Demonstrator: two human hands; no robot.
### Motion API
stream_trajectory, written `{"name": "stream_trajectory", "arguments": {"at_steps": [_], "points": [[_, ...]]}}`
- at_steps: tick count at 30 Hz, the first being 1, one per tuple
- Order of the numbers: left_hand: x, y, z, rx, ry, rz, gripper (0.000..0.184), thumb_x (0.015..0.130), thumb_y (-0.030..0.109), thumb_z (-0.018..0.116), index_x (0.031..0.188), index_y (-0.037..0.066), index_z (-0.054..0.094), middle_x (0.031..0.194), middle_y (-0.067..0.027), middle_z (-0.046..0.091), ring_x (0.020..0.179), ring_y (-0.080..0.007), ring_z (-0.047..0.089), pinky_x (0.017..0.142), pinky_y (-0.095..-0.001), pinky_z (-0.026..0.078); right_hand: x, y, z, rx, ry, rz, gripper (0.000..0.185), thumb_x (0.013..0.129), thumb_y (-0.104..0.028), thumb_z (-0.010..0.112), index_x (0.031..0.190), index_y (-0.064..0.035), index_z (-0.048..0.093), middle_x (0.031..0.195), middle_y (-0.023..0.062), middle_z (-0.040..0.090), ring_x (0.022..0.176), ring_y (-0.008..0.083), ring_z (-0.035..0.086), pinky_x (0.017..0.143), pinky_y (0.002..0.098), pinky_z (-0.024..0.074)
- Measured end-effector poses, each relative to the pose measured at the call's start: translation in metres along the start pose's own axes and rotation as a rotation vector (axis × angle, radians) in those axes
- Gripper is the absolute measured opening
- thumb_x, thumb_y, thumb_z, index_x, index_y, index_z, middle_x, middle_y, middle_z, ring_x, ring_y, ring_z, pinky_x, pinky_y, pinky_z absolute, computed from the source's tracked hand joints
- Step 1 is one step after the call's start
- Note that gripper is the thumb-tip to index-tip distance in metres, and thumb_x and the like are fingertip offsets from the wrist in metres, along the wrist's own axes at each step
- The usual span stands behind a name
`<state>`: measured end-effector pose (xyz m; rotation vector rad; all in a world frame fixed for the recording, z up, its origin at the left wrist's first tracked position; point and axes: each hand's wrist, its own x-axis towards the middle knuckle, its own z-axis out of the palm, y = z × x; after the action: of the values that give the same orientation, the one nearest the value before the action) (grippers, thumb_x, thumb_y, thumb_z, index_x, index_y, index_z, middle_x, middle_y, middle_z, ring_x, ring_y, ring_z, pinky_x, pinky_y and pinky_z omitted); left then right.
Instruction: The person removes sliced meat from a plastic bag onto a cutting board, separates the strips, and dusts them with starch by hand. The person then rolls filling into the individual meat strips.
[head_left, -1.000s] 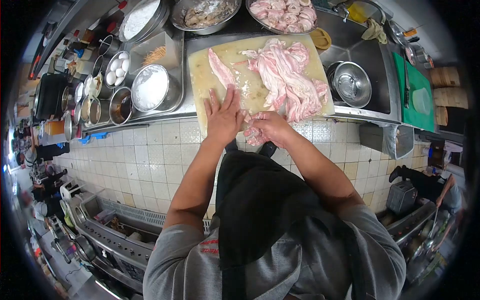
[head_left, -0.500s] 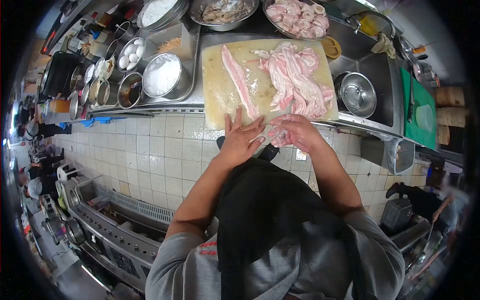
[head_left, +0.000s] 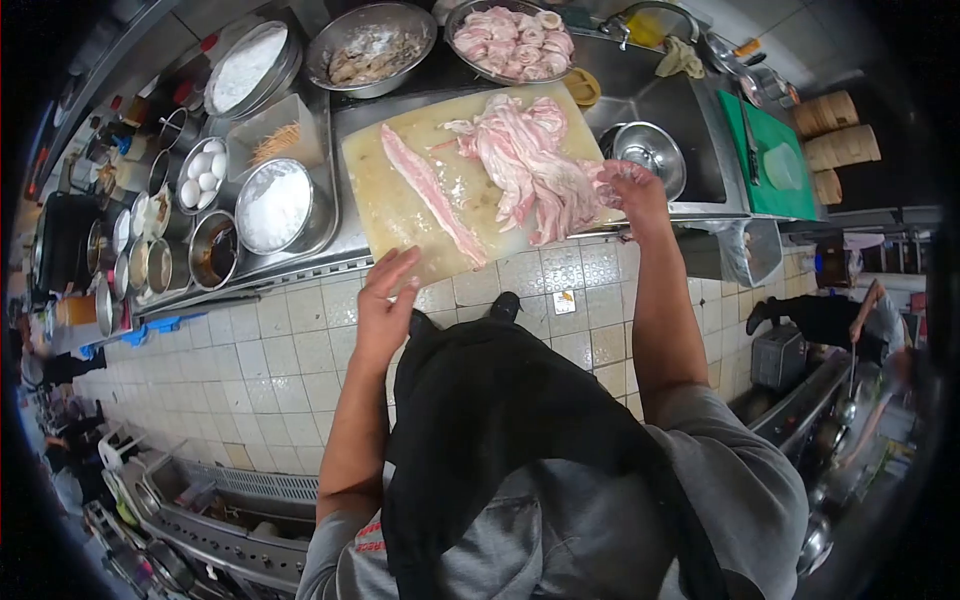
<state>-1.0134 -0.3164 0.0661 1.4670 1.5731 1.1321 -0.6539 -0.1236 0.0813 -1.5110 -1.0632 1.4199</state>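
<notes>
Head view: one long meat strip (head_left: 432,195) lies flat on your cutting board (head_left: 378,225), next to a big meat pile (head_left: 530,165).
The strip runs from near the board's far left corner down to its near edge, and the pile sits on the right side. Your left hand (head_left: 388,297) is by the near left corner, fingers spread, with nothing showing in it. Your right hand (head_left: 632,190) is at the right edge, fingers bent beside the pile; I cannot tell if they pinch any meat. Past the far edge, a bowl (head_left: 479,71) holds lots of meat rolls (head_left: 512,45), so those look done. The flat strip and the heaped pile look left to do.
</notes>
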Motion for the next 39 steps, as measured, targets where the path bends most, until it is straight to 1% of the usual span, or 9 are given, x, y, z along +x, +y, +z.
{"name": "stream_trajectory", "arguments": {"at_steps": [8,10,12,13,17,24,30,32,39], "points": [[-0.013,-0.03,-0.029,-0.072,0.067,-0.111,0.03,0.093,0.005,0.056,0.122,0.004,0.063,0.126,-0.01,0.063,0.121,-0.0196,0.054,0.106,-0.0327,0.037,0.027,-0.023,0.001,-0.078,0.012,-0.117,0.022,0.087,-0.009,0.066,0.106,0.0017,0.066,0.092,0.0049,0.068,0.077,0.0106,0.064,0.065,0.0235,0.0514],[-0.012,-0.029,-0.026,-0.069,0.085,-0.118,0.029,0.094,0.006,0.055,0.122,0.002,0.063,0.124,-0.0097,0.063,0.119,-0.018,0.055,0.105,-0.0321,0.037,0.039,-0.012,-0.006,-0.205,-0.015,-0.153,0.022,0.085,-0.007,0.065,0.106,-0.001,0.068,0.093,0.0068,0.07,0.081,0.0161,0.067,0.071,0.0277,0.0529],[-0.01,-0.023,-0.019,-0.106,0.134,-0.136,0.029,0.095,0.007,0.055,0.122,0.002,0.063,0.123,-0.009,0.064,0.117,-0.0159,0.056,0.105,-0.0309,0.038,0.046,-0.006,-0.011,-0.937,-0.054,-0.372,0.028,0.081,-0.007,0.064,0.108,-0.006,0.069,0.1,0.0112,0.07,0.091,0.0256,0.068,0.081,0.0346,0.0533],[-0.009,-0.018,-0.013,-0.1,0.143,-0.137,0.029,0.095,0.007,0.055,0.122,0.002,0.063,0.123,-0.009,0.064,0.117,-0.0159,0.056,0.105,-0.0309,0.038,0.048,-0.004,-0.01,-1.131,-0.108,-0.309,0.032,0.078,-0.009,0.063,0.109,-0.0113,0.069,0.106,0.0142,0.068,0.101,0.0321,0.065,0.089,0.04,0.0507],[0.0,-0.004,0.027,-0.169,0.223,-0.181,0.029,0.095,0.007,0.054,0.123,0.001,0.063,0.122,-0.008,0.065,0.116,-0.0146,0.056,0.104,-0.0294,0.038,0.062,0.022,-0.023,-1.312,-0.081,-0.562,0.026,0.081,-0.018,0.06,0.105,-0.0125,0.069,0.104,0.0155,0.067,0.1,0.0326,0.064,0.088,0.0426,0.0511],[0.012,0.015,0.09,-0.226,0.274,-0.184,0.027,0.091,0.002,0.056,0.116,0.002,0.065,0.122,-0.0114,0.065,0.118,-0.0209,0.057,0.105,-0.0334,0.04,0.08,0.0,-0.053,-0.956,-0.126,-0.477,0.023,0.084,-0.02,0.059,0.101,-0.0069,0.069,0.097,0.0155,0.069,0.093,0.0324,0.066,0.082,0.0403,0.0513],[0.032,0.03,0.11,-0.192,0.225,-0.113,0.028,0.091,0.003,0.056,0.117,0.002,0.065,0.12,-0.0129,0.065,0.117,-0.0227,0.058,0.103,-0.034,0.041,0.087,-0.029,-0.065,-0.48,-0.284,-0.49,0.028,0.093,-0.026,0.056,0.1,-0.0021,0.068,0.091,0.0103,0.07,0.082,0.0174,0.064,0.077,0.0306,0.0489],[0.044,0.045,0.114,-0.154,0.203,-0.095,0.028,0.09,0.004,0.057,0.117,0.002,0.065,0.12,-0.0133,0.065,0.116,-0.023,0.058,0.102,-0.0339,0.041,0.076,-0.052,-0.063,-0.356,-0.356,-0.386,0.025,0.096,-0.021,0.053,0.1,0.0004,0.067,0.09,0.0018,0.067,0.082,0.0083,0.057,0.077,0.0259,0.0461],[0.121,0.107,0.149,-0.131,0.061,0.183,0.033,0.089,0.01,0.063,0.121,0.004,0.063,0.122,-0.0146,0.064,0.116,-0.0259,0.058,0.101,-0.0342,0.043,0.054,-0.082,-0.044,-0.081,-0.523,-0.266,0.027,0.096,-0.025,0.057,0.096,-0.0005,0.067,0.088,-0.0016,0.063,0.078,0.0055,0.052,0.073,0.0226,0.0401]]}}
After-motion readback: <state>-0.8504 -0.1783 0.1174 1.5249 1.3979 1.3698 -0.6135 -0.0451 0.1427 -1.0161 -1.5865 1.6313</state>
